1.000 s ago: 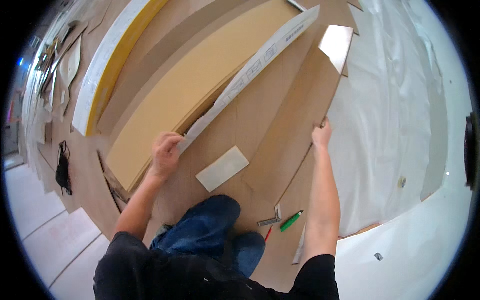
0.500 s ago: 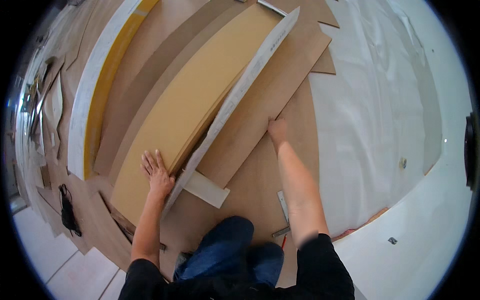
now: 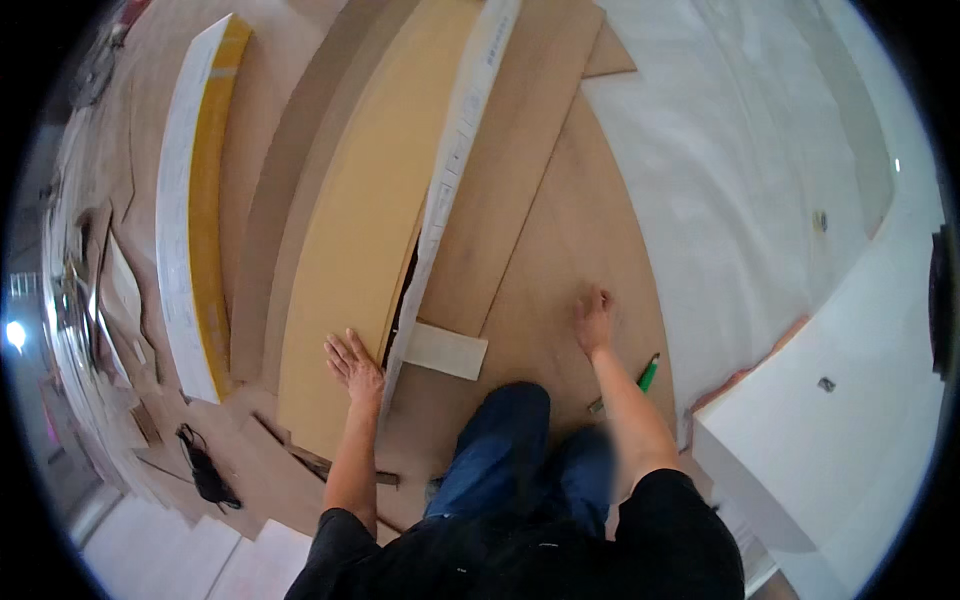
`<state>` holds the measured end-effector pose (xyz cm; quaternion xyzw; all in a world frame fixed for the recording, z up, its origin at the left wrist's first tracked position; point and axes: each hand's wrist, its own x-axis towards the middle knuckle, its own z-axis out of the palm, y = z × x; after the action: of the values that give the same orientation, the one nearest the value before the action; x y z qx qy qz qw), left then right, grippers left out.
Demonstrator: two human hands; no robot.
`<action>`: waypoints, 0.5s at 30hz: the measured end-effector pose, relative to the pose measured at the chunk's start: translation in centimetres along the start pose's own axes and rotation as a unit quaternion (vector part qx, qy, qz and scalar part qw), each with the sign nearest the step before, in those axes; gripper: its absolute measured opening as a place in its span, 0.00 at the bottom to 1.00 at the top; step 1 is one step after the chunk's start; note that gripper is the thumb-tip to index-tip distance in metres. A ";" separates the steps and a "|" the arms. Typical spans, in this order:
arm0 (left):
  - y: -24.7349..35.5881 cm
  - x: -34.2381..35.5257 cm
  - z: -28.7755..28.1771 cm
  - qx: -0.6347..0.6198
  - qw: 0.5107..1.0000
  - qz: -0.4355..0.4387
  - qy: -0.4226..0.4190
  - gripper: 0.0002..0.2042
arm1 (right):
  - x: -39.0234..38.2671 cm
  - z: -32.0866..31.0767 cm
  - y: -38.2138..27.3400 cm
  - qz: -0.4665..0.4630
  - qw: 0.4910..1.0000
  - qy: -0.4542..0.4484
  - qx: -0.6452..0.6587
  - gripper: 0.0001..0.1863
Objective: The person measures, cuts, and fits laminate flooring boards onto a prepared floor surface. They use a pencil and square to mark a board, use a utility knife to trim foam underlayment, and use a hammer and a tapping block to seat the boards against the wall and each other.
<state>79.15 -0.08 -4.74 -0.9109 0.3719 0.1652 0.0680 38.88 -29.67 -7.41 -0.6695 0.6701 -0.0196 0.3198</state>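
Tan board (image 3: 360, 230) lies beneath the left hand (image 3: 354, 372), which rests on its near end with fingers spread apart. Just right of that hand runs a raised white flap (image 3: 456, 165). Past the flap are a pale rectangular piece (image 3: 447, 352) and a long brown panel (image 3: 500, 190). The right hand (image 3: 595, 320) is partly curled, well apart from the left; whether it grips anything, I cannot tell. Near the right forearm lies a green tool (image 3: 649, 373); farther left, a white-and-yellow package (image 3: 204, 220).
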 end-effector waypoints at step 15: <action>-4.9 -4.6 -17.2 -0.120 0.992 0.034 0.012 0.19 | -37.4 -7.2 20.8 0.286 0.952 0.083 -0.071 0.31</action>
<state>83.86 2.16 13.01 -0.9014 0.3806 0.1998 -0.0524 13.41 3.59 3.88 -0.4667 0.8574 0.0647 0.2069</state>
